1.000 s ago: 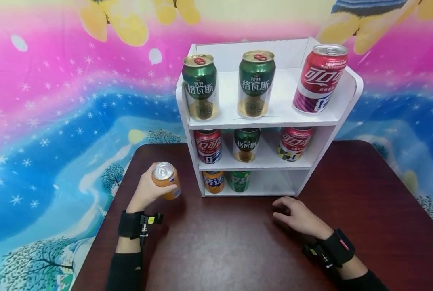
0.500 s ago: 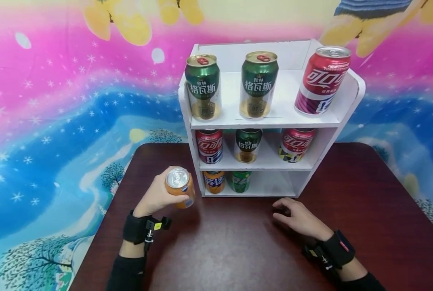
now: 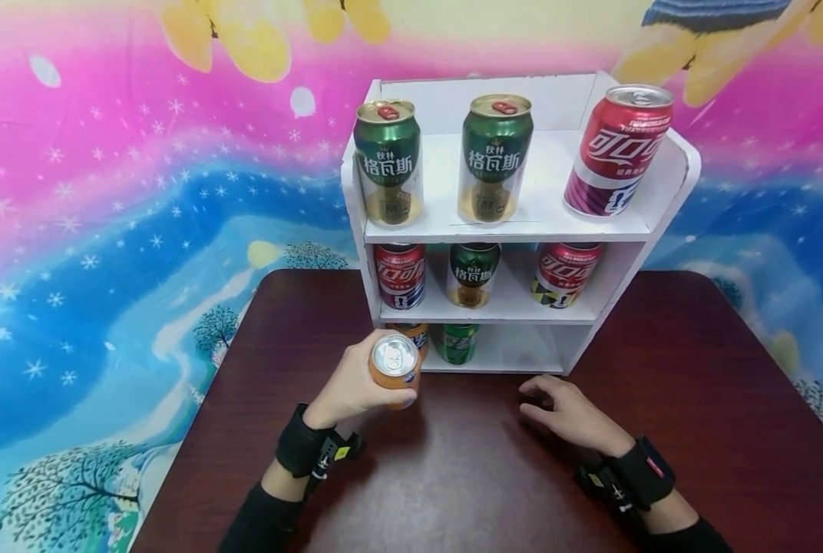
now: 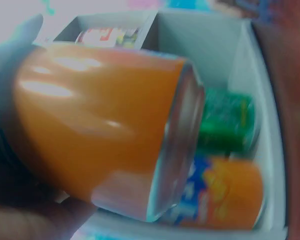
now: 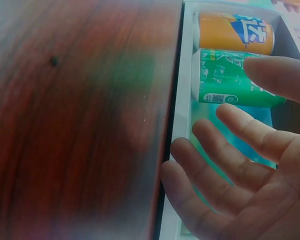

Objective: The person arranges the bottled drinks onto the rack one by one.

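Note:
My left hand (image 3: pixel 356 385) grips an orange soda can (image 3: pixel 394 367), its silver top facing up, in front of the shelf's lower left corner. In the left wrist view the held can (image 4: pixel 105 120) fills the middle, blurred, with its metal end toward the shelf. Behind it, on the bottom shelf, an orange can (image 3: pixel 417 335) is partly hidden, beside a green can (image 3: pixel 458 343). My right hand (image 3: pixel 573 415) rests on the table near the shelf's lower right corner, fingers loosely bent around nothing. The right wrist view shows that hand (image 5: pixel 255 185) before the bottom shelf.
A white three-tier shelf (image 3: pixel 411 230) stands at the back of the dark wooden table (image 3: pixel 480 468). Its top holds two green-and-gold cans (image 3: pixel 496 157) and a red cola can (image 3: pixel 619 150). The middle tier has two red cans (image 3: pixel 401 275) and a green-and-gold can (image 3: pixel 474 274).
My left hand has carried the orange soda can right and slightly toward me, from the table's left side to in front of the bottom shelf. My right hand has stayed in place.

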Motion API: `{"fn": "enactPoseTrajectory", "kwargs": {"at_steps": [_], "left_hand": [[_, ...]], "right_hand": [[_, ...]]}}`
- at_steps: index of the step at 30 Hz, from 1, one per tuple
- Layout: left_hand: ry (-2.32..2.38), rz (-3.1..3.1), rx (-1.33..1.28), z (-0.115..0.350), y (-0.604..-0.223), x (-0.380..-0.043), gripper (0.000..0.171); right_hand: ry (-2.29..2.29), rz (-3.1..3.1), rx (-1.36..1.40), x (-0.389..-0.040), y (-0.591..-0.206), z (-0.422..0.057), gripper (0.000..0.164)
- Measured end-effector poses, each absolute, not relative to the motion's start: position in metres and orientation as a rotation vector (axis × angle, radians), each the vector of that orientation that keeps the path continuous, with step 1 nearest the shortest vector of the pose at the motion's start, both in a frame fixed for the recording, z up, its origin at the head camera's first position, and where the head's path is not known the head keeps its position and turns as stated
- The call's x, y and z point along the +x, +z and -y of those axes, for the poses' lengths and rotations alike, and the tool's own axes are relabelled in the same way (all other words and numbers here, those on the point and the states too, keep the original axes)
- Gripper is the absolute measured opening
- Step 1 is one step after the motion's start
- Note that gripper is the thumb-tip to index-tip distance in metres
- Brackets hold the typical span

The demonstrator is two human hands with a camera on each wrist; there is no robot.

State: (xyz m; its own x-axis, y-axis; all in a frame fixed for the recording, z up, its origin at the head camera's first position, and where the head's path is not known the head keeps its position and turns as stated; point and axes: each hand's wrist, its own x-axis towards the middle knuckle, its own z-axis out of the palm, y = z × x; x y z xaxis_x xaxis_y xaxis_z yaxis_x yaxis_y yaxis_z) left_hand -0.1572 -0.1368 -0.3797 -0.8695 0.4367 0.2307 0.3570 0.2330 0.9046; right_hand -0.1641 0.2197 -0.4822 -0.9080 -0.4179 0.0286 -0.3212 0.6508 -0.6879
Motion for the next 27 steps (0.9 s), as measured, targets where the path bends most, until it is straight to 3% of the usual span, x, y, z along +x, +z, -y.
{"fn": "enactPoseTrajectory", "kwargs": {"at_steps": [9,27], "left_hand": [[1.738,-2.368,0.791,0.096,-0.422,-0.164,0.07],[1.639,-2.391,0.807,0.015,-0.456,-0.183,0.069]], "right_hand": [[-1.098,-2.748,-0.613,-0.166,-0.484,-0.219,0.024],[-0.962,-2.798,-0.555,-0.166,-0.488,-0.224,0.021]]}}
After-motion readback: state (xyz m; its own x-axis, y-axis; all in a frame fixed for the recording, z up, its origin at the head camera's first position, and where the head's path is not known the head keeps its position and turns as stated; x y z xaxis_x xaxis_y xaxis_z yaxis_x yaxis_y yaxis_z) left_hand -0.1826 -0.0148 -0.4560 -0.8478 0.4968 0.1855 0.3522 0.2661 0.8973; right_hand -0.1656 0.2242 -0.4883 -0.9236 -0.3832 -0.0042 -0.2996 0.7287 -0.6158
